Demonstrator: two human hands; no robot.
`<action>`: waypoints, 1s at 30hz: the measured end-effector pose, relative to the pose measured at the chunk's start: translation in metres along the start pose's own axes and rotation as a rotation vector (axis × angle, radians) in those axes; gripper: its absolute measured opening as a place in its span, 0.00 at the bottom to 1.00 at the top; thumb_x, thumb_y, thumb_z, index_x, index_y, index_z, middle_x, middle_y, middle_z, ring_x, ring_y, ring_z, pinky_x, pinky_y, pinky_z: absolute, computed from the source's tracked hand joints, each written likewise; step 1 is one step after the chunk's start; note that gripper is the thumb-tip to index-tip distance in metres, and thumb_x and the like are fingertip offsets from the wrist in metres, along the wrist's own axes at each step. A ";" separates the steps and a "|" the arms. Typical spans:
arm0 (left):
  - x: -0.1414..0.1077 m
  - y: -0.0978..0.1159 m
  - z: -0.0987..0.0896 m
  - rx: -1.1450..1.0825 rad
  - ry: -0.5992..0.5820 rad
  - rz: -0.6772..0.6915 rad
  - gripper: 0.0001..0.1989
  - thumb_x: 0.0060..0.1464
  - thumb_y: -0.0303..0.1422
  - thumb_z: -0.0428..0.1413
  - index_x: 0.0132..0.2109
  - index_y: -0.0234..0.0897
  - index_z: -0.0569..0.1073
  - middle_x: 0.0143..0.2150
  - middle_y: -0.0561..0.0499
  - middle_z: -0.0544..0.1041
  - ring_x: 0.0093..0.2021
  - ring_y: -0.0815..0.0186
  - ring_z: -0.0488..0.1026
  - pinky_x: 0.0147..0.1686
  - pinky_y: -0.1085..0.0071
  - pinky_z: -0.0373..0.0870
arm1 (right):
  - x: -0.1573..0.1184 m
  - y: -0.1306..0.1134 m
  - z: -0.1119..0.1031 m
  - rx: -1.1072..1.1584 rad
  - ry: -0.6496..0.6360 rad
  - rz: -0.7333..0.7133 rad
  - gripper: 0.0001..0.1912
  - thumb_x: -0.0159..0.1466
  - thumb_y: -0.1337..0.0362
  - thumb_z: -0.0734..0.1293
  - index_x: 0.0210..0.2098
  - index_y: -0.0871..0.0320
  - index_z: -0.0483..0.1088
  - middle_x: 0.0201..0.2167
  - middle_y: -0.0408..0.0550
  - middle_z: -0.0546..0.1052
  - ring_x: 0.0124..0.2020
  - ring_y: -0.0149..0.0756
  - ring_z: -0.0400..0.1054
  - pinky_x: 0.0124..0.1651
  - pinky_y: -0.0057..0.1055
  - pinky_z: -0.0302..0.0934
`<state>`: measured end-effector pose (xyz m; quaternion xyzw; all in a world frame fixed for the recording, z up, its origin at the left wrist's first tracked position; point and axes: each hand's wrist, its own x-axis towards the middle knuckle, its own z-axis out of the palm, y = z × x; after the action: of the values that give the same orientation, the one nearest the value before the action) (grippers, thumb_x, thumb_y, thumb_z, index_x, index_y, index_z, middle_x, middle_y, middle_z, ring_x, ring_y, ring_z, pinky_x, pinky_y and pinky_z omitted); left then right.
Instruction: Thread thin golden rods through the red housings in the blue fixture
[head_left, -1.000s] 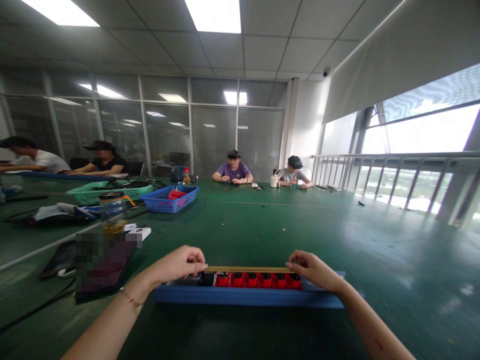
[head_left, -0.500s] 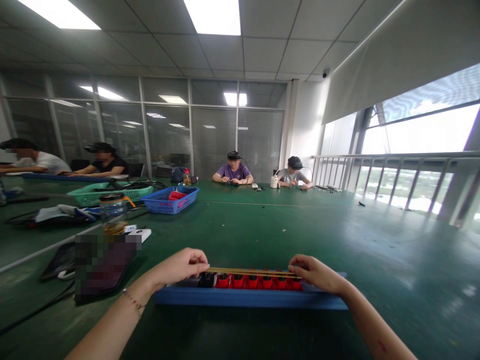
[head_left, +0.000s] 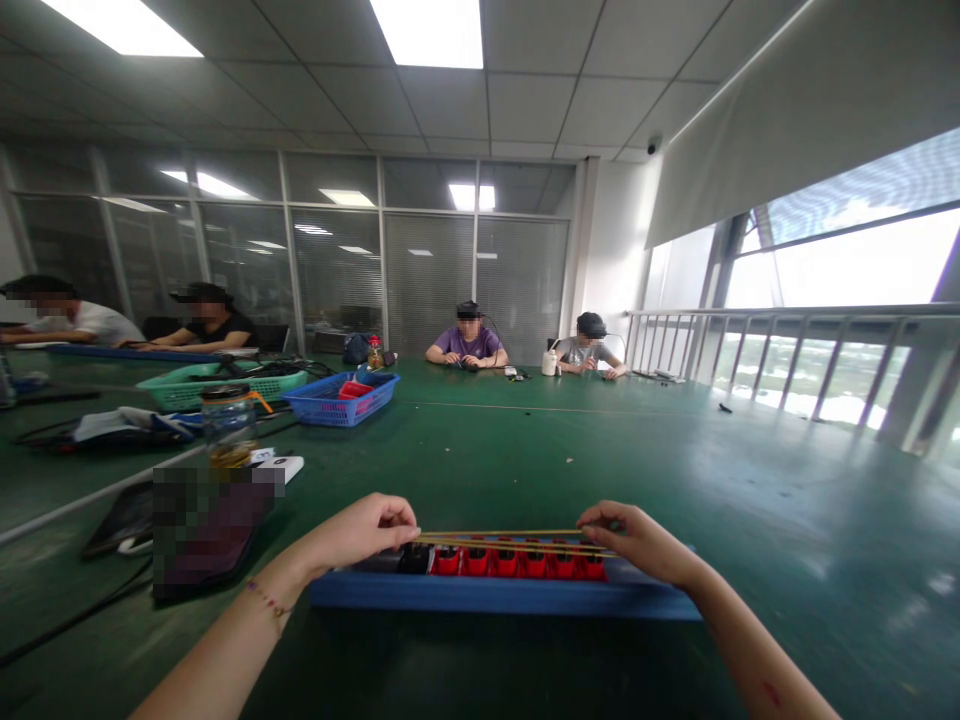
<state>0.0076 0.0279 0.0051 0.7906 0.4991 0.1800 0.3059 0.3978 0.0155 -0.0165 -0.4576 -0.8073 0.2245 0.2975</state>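
- The thin yellow strands, bunched together earlier, now fan apart toward the right: one runs along the far side, the others slant nearer.
- They span above the red blocks in the blue tray.
- The left hand pinches their left ends between thumb and fingers, wrist angled inward.
- The right hand grips their right ends, fingers curled, forearm crossing the tray's right end.
- Green tabletop stretches far and right; a jar and blue basket stand far left.
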 end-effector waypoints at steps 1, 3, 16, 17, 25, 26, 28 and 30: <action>0.000 0.000 0.000 0.001 0.002 0.005 0.19 0.46 0.47 0.50 0.34 0.35 0.72 0.29 0.52 0.73 0.30 0.67 0.68 0.28 0.75 0.61 | 0.000 -0.002 -0.001 -0.049 0.011 -0.024 0.15 0.59 0.54 0.60 0.36 0.56 0.72 0.32 0.46 0.72 0.34 0.35 0.65 0.36 0.29 0.59; 0.000 0.001 0.000 -0.003 0.008 0.011 0.19 0.46 0.47 0.50 0.34 0.35 0.72 0.30 0.52 0.73 0.31 0.67 0.68 0.28 0.75 0.61 | 0.001 -0.004 -0.005 -0.181 0.041 -0.074 0.14 0.60 0.55 0.59 0.36 0.53 0.73 0.31 0.46 0.73 0.33 0.35 0.65 0.37 0.30 0.58; -0.003 -0.001 -0.003 -0.034 -0.013 0.018 0.22 0.46 0.48 0.50 0.41 0.36 0.68 0.30 0.52 0.71 0.30 0.67 0.66 0.28 0.75 0.60 | 0.001 0.037 -0.032 -0.602 0.183 -0.056 0.12 0.60 0.61 0.59 0.34 0.50 0.74 0.32 0.46 0.75 0.34 0.40 0.67 0.37 0.33 0.57; -0.003 -0.001 -0.004 -0.021 -0.020 0.021 0.21 0.46 0.49 0.50 0.39 0.36 0.70 0.31 0.52 0.72 0.31 0.67 0.67 0.29 0.75 0.60 | 0.005 0.039 -0.028 -0.598 0.156 -0.056 0.12 0.60 0.61 0.59 0.33 0.50 0.74 0.31 0.46 0.75 0.34 0.39 0.68 0.36 0.32 0.57; -0.004 -0.004 -0.006 0.123 0.005 0.015 0.22 0.48 0.50 0.47 0.32 0.35 0.71 0.28 0.54 0.71 0.28 0.68 0.66 0.26 0.76 0.58 | 0.050 0.042 0.011 -0.600 -0.070 0.051 0.09 0.54 0.64 0.63 0.30 0.51 0.75 0.29 0.44 0.78 0.32 0.37 0.70 0.34 0.27 0.59; -0.004 -0.005 -0.006 0.154 -0.001 0.011 0.22 0.48 0.51 0.46 0.30 0.35 0.71 0.26 0.54 0.71 0.27 0.69 0.65 0.25 0.77 0.56 | 0.053 0.043 0.013 -0.598 -0.085 0.057 0.09 0.53 0.65 0.63 0.29 0.52 0.76 0.28 0.44 0.78 0.31 0.36 0.70 0.34 0.26 0.59; -0.004 -0.005 -0.007 0.209 -0.014 0.000 0.24 0.49 0.51 0.45 0.28 0.34 0.71 0.24 0.55 0.69 0.25 0.70 0.63 0.23 0.77 0.54 | 0.058 0.047 0.016 -0.597 -0.101 0.068 0.08 0.52 0.65 0.64 0.29 0.52 0.76 0.28 0.44 0.78 0.30 0.36 0.70 0.33 0.25 0.59; -0.004 -0.004 -0.006 0.234 -0.012 -0.002 0.24 0.49 0.51 0.45 0.28 0.35 0.71 0.23 0.55 0.69 0.24 0.70 0.63 0.22 0.77 0.53 | 0.059 0.049 0.018 -0.600 -0.111 0.078 0.09 0.52 0.65 0.64 0.29 0.53 0.75 0.29 0.44 0.78 0.31 0.36 0.70 0.34 0.25 0.59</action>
<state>-0.0004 0.0274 0.0075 0.8214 0.5155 0.1155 0.2149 0.3913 0.0895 -0.0444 -0.5427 -0.8343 0.0120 0.0959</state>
